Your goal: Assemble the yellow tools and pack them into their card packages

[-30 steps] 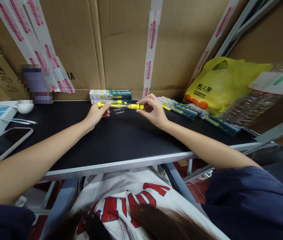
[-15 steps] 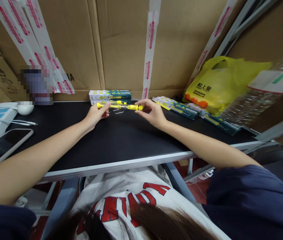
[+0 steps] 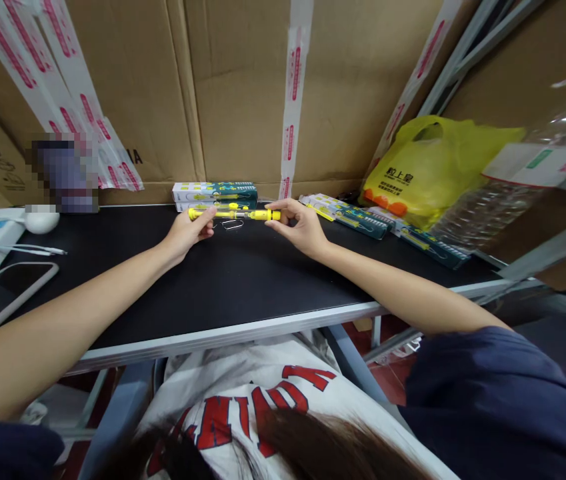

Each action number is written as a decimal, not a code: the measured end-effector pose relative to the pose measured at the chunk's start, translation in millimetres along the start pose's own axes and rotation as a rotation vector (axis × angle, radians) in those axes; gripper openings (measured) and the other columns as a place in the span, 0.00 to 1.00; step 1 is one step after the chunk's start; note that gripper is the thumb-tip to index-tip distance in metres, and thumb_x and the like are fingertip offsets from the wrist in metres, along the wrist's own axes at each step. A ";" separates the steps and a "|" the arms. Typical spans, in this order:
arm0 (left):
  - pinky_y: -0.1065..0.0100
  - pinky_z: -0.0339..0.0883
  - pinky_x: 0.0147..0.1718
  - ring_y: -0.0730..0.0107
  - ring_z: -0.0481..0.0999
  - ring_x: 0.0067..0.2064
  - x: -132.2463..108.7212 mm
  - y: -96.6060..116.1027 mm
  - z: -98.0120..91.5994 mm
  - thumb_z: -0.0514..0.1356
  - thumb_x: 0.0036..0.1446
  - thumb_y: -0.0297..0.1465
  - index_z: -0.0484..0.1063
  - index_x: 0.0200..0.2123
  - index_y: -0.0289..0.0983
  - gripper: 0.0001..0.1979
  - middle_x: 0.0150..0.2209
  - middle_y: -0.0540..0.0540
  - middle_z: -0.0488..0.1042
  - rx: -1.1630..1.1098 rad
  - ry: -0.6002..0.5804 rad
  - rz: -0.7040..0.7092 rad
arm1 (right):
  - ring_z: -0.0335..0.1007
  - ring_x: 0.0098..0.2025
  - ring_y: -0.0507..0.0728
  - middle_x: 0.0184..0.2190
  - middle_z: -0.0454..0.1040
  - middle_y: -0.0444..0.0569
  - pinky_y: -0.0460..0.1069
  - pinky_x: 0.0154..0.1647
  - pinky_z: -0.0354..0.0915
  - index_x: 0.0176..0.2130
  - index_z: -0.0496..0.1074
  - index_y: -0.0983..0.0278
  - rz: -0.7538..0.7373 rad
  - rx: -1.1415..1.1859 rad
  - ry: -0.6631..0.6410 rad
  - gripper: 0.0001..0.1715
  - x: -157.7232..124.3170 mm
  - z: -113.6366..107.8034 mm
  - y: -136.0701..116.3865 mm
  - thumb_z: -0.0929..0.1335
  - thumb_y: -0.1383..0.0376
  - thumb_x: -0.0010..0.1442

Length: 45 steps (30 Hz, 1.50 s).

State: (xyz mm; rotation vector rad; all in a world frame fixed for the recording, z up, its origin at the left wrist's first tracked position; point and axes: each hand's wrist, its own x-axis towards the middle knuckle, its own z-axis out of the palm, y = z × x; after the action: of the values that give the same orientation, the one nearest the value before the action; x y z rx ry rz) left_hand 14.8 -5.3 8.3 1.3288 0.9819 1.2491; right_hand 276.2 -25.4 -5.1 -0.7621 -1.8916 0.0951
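- Left hand (image 3: 189, 233): forearm bare, angled forward and inward; thumb laid along the top, fingers curled beneath. Its grip pinches one end of the tool.
- Right hand (image 3: 303, 228): forearm bare, slanting inward from the opposite side; thumb below and forefinger above, rounded into an arch. Its grip pinches the other end, by a dark band.
- Tool (image 3: 243, 214): slim, pen-shaped, yellow with a clear middle section; held roughly level between both hands, over the counter (image 3: 243, 280) and in front of the stacked boxes (image 3: 215, 193).
- Wire loop (image 3: 233, 225): thin, shiny, bent to a narrow shape, just below the tool; its attachment cannot be made out.
- Counter: smooth, black, with a pale ridged metal edge.
- Boxes: printed card, long and narrow; further boxes (image 3: 355, 217) lie to the right.
- Bag (image 3: 443, 167): thin yellow plastic, crumpled, beside a clear ribbed bottle (image 3: 527, 173).
- Backing: brown cardboard (image 3: 237, 93), creased vertically, sealed with tape (image 3: 293, 87).
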 end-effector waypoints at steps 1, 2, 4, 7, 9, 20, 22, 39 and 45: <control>0.74 0.70 0.31 0.81 0.69 0.25 -0.3 0.4 0.2 0.72 0.49 0.44 0.66 0.29 0.35 0.22 0.24 0.54 0.68 -0.004 0.002 -0.001 | 0.56 0.24 0.51 0.23 0.60 0.39 0.49 0.29 0.62 0.46 0.76 0.62 -0.012 -0.018 0.019 0.16 0.5 -0.4 -0.2 0.73 0.56 0.61; 0.74 0.70 0.31 0.81 0.69 0.25 -0.6 0.7 0.4 0.72 0.49 0.44 0.66 0.29 0.35 0.22 0.24 0.55 0.68 -0.007 0.003 -0.002 | 0.58 0.26 0.52 0.26 0.62 0.41 0.50 0.30 0.63 0.45 0.77 0.61 -0.030 -0.043 0.046 0.17 1.4 -1.0 -0.8 0.74 0.55 0.60; 0.73 0.70 0.31 0.81 0.69 0.25 -1.0 0.8 0.5 0.72 0.49 0.44 0.66 0.30 0.35 0.22 0.24 0.55 0.68 -0.006 0.004 -0.005 | 0.65 0.34 0.56 0.33 0.67 0.47 0.52 0.35 0.67 0.43 0.78 0.60 -0.064 -0.087 0.091 0.18 3.6 -2.7 -2.3 0.75 0.52 0.58; 0.73 0.69 0.30 0.80 0.69 0.25 -1.2 0.5 0.1 0.72 0.48 0.46 0.66 0.28 0.35 0.24 0.24 0.54 0.69 0.005 -0.010 0.002 | 0.69 0.42 0.59 0.37 0.71 0.50 0.55 0.41 0.69 0.42 0.77 0.60 -0.071 -0.086 0.075 0.19 4.6 -2.8 -2.6 0.74 0.50 0.58; 0.73 0.69 0.30 0.80 0.69 0.25 -1.1 0.3 -0.3 0.72 0.47 0.47 0.65 0.27 0.35 0.25 0.24 0.54 0.68 0.013 -0.020 0.010 | 0.68 0.36 0.56 0.33 0.71 0.47 0.53 0.39 0.68 0.43 0.75 0.61 -0.050 -0.026 0.034 0.19 2.8 -0.8 -0.8 0.73 0.51 0.59; 0.72 0.69 0.30 0.80 0.69 0.25 -1.0 0.5 0.2 0.72 0.47 0.48 0.66 0.26 0.35 0.25 0.24 0.54 0.68 0.027 -0.028 0.017 | 0.61 0.30 0.53 0.30 0.64 0.45 0.50 0.32 0.63 0.42 0.76 0.61 -0.068 -0.062 0.080 0.21 2.3 -2.8 -1.8 0.74 0.49 0.58; 0.72 0.69 0.30 0.80 0.68 0.25 -1.0 0.5 0.2 0.72 0.47 0.48 0.66 0.26 0.35 0.25 0.24 0.54 0.68 0.025 -0.029 0.019 | 0.66 0.37 0.58 0.36 0.68 0.50 0.53 0.35 0.67 0.41 0.76 0.60 -0.098 -0.079 0.089 0.21 3.9 -3.6 -3.0 0.73 0.48 0.58; 0.72 0.69 0.31 0.80 0.69 0.25 -1.7 -0.1 -0.4 0.73 0.45 0.49 0.66 0.29 0.36 0.26 0.25 0.54 0.68 0.002 -0.045 0.010 | 0.60 0.28 0.52 0.27 0.62 0.42 0.49 0.30 0.64 0.42 0.75 0.61 -0.073 -0.029 0.076 0.22 1.7 -1.8 -2.4 0.73 0.47 0.58; 0.72 0.69 0.31 0.80 0.68 0.26 -0.8 -1.2 -0.5 0.72 0.46 0.48 0.66 0.29 0.36 0.25 0.25 0.54 0.68 0.001 -0.046 0.010 | 0.68 0.35 0.56 0.36 0.71 0.49 0.53 0.35 0.70 0.42 0.72 0.61 -0.051 0.001 0.029 0.24 2.1 0.3 -2.3 0.71 0.44 0.59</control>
State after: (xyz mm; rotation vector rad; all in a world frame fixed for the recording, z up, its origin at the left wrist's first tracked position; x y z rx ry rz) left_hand 14.3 -5.8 7.0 1.3593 0.9448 1.2201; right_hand 274.4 -26.0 -2.7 -0.7111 -1.8822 0.0531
